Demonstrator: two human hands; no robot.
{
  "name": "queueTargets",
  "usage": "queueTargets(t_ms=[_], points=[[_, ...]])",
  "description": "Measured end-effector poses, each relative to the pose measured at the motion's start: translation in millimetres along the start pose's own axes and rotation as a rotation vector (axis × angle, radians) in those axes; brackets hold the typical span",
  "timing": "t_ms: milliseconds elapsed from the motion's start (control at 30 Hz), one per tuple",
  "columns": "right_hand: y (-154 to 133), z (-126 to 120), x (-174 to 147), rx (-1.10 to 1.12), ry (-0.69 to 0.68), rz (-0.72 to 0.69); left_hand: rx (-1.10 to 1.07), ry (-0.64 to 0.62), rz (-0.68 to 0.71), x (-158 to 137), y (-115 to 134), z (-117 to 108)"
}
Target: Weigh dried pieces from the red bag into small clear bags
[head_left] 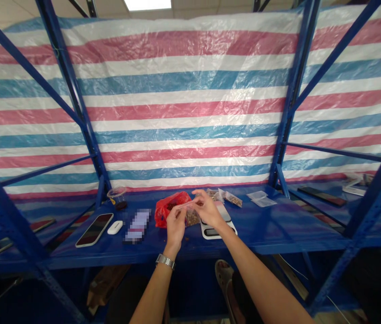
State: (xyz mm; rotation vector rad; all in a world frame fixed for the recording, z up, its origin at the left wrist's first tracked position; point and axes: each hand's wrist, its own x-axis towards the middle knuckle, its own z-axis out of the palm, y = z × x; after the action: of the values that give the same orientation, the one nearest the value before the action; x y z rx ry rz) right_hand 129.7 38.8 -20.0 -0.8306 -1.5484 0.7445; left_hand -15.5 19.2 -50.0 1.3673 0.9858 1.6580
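Centrally, in the lower half of the head view, the left hand (176, 219) and right hand (208, 210) meet above the blue table (298, 227). The fingers of both hands are pinched together on the upper edge of a small clear bag (192, 218), which hangs between them with brownish pieces inside. The exact contact of each fingertip is too small to tell.

Directly left of the bag stands an open red bag (161, 213) with dark contents. To its right, partly covered by the right hand and forearm, lies a white scale (212, 232). Behind the scale, right of centre, are filled clear packets (233, 199); farther right, flat clear sleeves (261, 198).

At lower left of the frame lie a phone (94, 230), a white case (115, 227) and a pixelated device (138, 226). A clear cup (116, 195) is positioned behind them. A striped sheet (190, 112) spans the background.
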Motion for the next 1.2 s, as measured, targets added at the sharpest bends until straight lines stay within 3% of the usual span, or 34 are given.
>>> queueTargets(t_ms=[233, 400, 700, 900, 1200], points=[[16, 1, 5, 0.033, 0.045, 0.06, 0.031, 0.01, 0.02, 1, 2, -2], [15, 5, 3, -0.013, 0.117, 0.014, 0.052, -0.03, 0.067, 1, 0, 0], [15, 6, -2, -0.116, 0.044, -0.017, 0.105, -0.017, 0.063, 0, 0, -1], [19, 12, -3, -0.229, 0.082, -0.02, 0.144, -0.053, 0.079, -1, -1, 2], [9, 14, -4, -0.121, -0.029, -0.013, 0.073, 0.002, 0.059, -1, 5, -1]])
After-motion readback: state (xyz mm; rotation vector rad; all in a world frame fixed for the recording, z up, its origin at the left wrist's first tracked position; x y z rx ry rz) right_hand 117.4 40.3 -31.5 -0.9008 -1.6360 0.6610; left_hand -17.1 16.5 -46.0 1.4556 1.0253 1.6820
